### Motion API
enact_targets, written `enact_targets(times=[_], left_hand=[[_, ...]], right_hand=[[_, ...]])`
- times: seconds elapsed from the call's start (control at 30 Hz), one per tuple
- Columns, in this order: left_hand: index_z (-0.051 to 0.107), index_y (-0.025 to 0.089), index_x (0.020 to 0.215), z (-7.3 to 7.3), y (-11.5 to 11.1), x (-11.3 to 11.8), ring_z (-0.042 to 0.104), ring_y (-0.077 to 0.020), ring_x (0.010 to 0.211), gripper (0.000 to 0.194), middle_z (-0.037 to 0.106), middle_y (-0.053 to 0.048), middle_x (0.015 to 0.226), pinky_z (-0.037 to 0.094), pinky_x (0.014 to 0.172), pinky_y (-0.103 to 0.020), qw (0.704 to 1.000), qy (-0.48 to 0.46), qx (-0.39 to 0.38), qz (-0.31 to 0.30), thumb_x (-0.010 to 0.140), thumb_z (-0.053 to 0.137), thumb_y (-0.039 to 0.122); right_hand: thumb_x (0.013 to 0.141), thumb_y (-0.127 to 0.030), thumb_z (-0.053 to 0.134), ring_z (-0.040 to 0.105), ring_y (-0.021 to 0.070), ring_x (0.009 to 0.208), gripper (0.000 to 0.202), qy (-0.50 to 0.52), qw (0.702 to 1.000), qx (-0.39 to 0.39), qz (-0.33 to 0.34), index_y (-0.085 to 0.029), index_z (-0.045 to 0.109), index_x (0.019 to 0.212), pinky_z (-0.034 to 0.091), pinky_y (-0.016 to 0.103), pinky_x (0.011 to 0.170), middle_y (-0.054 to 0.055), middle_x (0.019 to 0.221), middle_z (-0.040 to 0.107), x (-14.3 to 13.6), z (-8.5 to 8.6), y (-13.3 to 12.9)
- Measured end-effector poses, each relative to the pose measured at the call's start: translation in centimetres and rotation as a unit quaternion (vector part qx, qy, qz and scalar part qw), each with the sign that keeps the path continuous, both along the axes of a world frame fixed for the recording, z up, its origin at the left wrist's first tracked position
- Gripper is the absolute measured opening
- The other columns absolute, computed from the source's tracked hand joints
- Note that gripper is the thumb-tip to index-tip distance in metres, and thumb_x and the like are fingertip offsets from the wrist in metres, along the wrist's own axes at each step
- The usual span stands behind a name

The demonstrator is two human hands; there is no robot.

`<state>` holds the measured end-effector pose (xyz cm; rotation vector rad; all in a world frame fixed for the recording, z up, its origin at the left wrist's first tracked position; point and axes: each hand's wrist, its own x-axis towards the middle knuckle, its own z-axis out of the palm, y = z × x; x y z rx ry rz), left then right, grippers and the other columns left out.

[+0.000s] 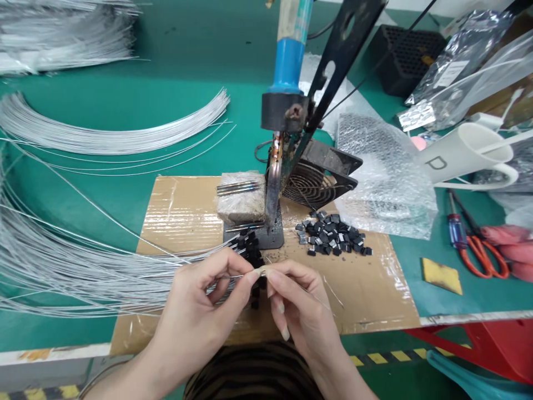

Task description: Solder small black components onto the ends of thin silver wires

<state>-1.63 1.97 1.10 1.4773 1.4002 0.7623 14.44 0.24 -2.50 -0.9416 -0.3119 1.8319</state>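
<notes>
My left hand [208, 311] pinches a thin grey wire between thumb and forefinger, over the cardboard sheet [375, 283]. Its fingertips meet those of my right hand [302, 308], which is closed in a pinch at the wire's end; what it grips is too small to make out. Just behind my fingertips lie black connectors [251, 247] on the ends of a large bundle of grey wires [83, 272]. Farther back, a blue-handled soldering iron [287, 66] hangs tip down beside a wrapped block [240, 208]. A pile of small black connectors [333, 233] sits to the right.
A small black fan [316, 172] stands behind the pile. Another wire bundle [125, 139] curves across the green table [187, 33]. On the right are bubble wrap [383, 166], a white mug [466, 153], orange-handled scissors [483, 258] and a yellow sponge [441, 276].
</notes>
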Motion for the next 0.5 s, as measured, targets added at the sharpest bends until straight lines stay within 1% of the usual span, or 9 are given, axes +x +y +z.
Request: enact_targets(times=[0.07, 0.1, 0.2, 0.27, 0.5], left_hand=[[0.070, 0.022, 0.080, -0.01, -0.17, -0.22, 0.035, -0.0101, 0.050, 0.022, 0.045, 0.007, 0.056, 0.028, 0.045, -0.021, 1.000, -0.002, -0.015, -0.004, 0.098, 0.064, 0.032], [0.070, 0.022, 0.081, -0.03, -0.23, -0.33, 0.035, -0.0102, 0.051, 0.023, 0.046, 0.006, 0.057, 0.028, 0.046, -0.022, 1.000, -0.003, -0.025, -0.006, 0.099, 0.063, 0.033], [0.071, 0.021, 0.081, -0.12, -0.26, -0.58, 0.042, -0.0110, 0.053, 0.026, 0.058, 0.003, 0.062, 0.031, 0.048, -0.023, 0.998, -0.010, -0.055, -0.012, 0.099, 0.062, 0.037], [0.070, 0.021, 0.081, -0.15, -0.15, -0.65, 0.047, -0.0114, 0.056, 0.026, 0.062, 0.001, 0.065, 0.032, 0.049, -0.024, 0.998, -0.014, -0.063, -0.014, 0.098, 0.064, 0.038], [0.071, 0.020, 0.080, -0.01, 0.02, -0.83, 0.051, -0.0113, 0.057, 0.024, 0.064, 0.001, 0.066, 0.034, 0.051, -0.023, 0.997, -0.012, -0.072, -0.015, 0.097, 0.065, 0.037]], right_hand=[[0.081, -0.034, 0.089, 0.050, 0.0015, 0.029, 0.018, -0.001, 1.000, -0.005, 0.004, -0.017, 0.083, 0.076, 0.036, 0.009, 0.029, -0.004, 0.058, 0.065, 0.07, 0.07, 0.11], [0.080, -0.034, 0.090, 0.049, 0.0015, 0.029, 0.019, -0.002, 1.000, -0.008, 0.005, -0.017, 0.083, 0.076, 0.035, 0.009, 0.028, -0.005, 0.057, 0.064, 0.10, 0.09, 0.16], [0.079, -0.034, 0.090, 0.048, 0.0014, 0.028, 0.020, 0.001, 1.000, -0.013, 0.010, -0.017, 0.082, 0.072, 0.034, 0.009, 0.027, -0.004, 0.057, 0.065, 0.14, 0.10, 0.24], [0.079, -0.034, 0.090, 0.047, 0.0012, 0.027, 0.021, 0.005, 1.000, -0.014, 0.012, -0.017, 0.081, 0.069, 0.034, 0.009, 0.027, -0.004, 0.056, 0.064, 0.15, 0.10, 0.24], [0.079, -0.034, 0.090, 0.047, 0.0016, 0.028, 0.022, 0.007, 1.000, -0.019, 0.014, -0.016, 0.081, 0.070, 0.035, 0.009, 0.027, -0.004, 0.056, 0.064, 0.17, 0.15, 0.19]])
